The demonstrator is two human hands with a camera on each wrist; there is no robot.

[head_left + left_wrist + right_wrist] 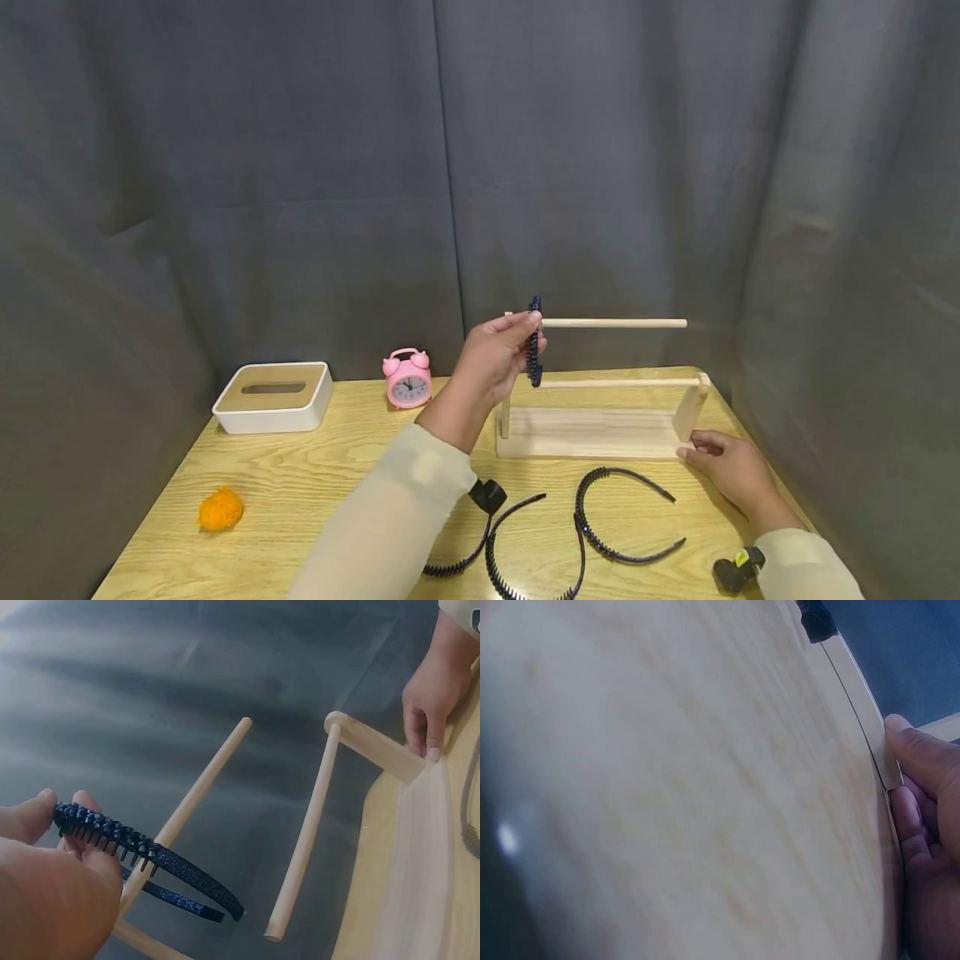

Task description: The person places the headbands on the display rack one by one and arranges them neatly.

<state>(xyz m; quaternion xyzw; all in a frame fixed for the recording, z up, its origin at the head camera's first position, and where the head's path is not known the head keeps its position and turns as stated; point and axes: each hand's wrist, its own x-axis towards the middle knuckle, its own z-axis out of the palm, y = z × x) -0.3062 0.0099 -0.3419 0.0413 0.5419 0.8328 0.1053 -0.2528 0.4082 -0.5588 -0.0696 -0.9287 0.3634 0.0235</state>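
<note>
My left hand (495, 354) pinches a dark blue toothed headband (534, 350) between thumb and fingers, raised at the left part of the rack's upper rod (615, 323). In the left wrist view, the headband (199, 876) overlaps that rod, its two ends pointing away from the hand. The pale wooden rack (592, 433) has a flat base, a lower rod (622, 383) and end uprights. At the base's right end, my right hand (731, 471) grips the corner, thumb on top; the right wrist view shows its thumb and fingers (907, 814) at the board's edge.
Three more dark headbands lie in front of the rack: one on the right (581, 500), one in the middle (491, 554) and one partly behind my left sleeve (450, 570). A pink alarm clock (408, 385), a white tissue box (273, 421) and an orange pompom (221, 508) stand leftward.
</note>
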